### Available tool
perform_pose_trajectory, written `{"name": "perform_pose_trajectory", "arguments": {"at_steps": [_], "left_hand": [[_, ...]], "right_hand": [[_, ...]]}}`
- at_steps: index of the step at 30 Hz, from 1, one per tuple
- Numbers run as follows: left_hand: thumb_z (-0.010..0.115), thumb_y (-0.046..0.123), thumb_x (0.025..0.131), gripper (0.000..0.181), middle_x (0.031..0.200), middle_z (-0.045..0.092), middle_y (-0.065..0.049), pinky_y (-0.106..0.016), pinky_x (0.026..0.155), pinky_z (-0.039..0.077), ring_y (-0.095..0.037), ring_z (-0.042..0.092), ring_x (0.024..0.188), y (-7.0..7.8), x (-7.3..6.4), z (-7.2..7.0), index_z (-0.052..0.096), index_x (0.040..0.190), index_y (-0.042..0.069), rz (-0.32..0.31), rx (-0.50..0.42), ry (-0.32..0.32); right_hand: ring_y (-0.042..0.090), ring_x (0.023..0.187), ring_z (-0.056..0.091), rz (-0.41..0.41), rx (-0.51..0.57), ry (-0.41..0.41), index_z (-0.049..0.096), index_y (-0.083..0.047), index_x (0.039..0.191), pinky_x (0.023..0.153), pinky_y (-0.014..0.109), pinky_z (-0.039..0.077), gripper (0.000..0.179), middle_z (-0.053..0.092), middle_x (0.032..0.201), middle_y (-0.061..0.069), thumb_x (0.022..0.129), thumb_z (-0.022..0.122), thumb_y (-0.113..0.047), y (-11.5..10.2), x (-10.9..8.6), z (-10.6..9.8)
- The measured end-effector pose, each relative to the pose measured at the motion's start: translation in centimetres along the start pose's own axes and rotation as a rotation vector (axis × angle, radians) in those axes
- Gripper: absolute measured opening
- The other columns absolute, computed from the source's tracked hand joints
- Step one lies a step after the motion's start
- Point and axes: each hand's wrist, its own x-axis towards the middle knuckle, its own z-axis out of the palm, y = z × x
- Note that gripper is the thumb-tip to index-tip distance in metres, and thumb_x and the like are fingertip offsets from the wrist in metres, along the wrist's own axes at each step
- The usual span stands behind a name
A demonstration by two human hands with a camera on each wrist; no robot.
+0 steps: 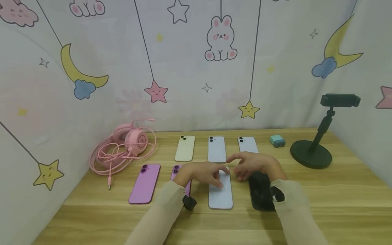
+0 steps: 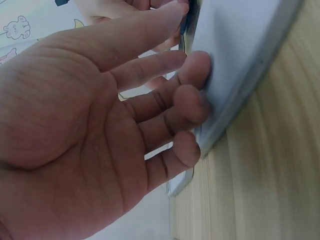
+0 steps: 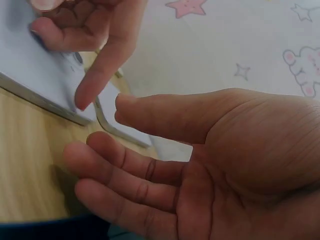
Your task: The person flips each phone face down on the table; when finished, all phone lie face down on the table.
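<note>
A white phone (image 1: 221, 197) lies in the front row with my left hand (image 1: 206, 173) over it. In the left wrist view the bent fingertips (image 2: 192, 105) rest on its surface, not gripping it. To the right, my right hand (image 1: 252, 163) hovers beside the phone's upper end, fingers loosely bent around nothing. Below that hand lies a black phone (image 1: 258, 194), partly covered by the wrist. A purple phone (image 1: 187, 190) is half hidden under my left hand and wrist; another purple phone (image 1: 145, 183) lies further left. The right wrist view shows the white phone (image 3: 35, 70) under the left fingers.
Behind stand out a pale yellow phone (image 1: 185, 148) and two white phones, one left (image 1: 216, 149), one right (image 1: 248, 144). Pink headphones (image 1: 136, 141) with coiled cable lie at left. At right are a teal charger plug (image 1: 277, 141) and a black stand (image 1: 310, 154). A patterned curtain (image 1: 190, 68) hangs behind.
</note>
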Motion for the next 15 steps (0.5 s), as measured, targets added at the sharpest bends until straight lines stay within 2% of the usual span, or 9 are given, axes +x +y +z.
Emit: {"name": "perform_pose_trajectory", "arguments": {"at_steps": [6, 12, 15], "left_hand": [[0.07, 0.025, 0.096, 0.05, 0.096, 0.064, 0.005, -0.023, 0.078, 0.045, -0.006, 0.059, 0.085, 1.0, 1.8, 0.0, 0.052, 0.141, 0.015, 0.026, 0.006, -0.027], [0.069, 0.023, 0.097, 0.054, 0.095, 0.069, 0.004, -0.021, 0.076, 0.046, -0.01, 0.065, 0.073, 2.1, 3.4, 0.4, 0.048, 0.145, 0.012, 0.069, -0.061, -0.068], [0.067, 0.022, 0.098, 0.052, 0.099, 0.069, 0.003, -0.021, 0.078, 0.046, -0.007, 0.065, 0.079, 2.5, 4.1, 0.6, 0.048, 0.144, 0.012, 0.094, -0.052, -0.061]], "right_hand": [[0.021, 0.08, 0.067, 0.009, -0.053, 0.043, 0.052, -0.004, 0.139, 0.077, 0.036, 0.056, 0.044, 0.068, 0.087, 0.012, 0.096, 0.061, -0.014, 0.9, -1.0, -1.4], [0.022, 0.083, 0.067, 0.001, -0.074, 0.075, 0.051, -0.002, 0.14, 0.078, 0.038, 0.055, 0.046, 0.069, 0.094, 0.012, 0.099, 0.062, -0.02, 2.6, -2.3, -2.8], [0.023, 0.087, 0.066, 0.013, -0.068, 0.105, 0.052, -0.002, 0.14, 0.08, 0.039, 0.054, 0.046, 0.069, 0.096, 0.013, 0.099, 0.062, -0.022, 3.0, -3.1, -3.5]]}}
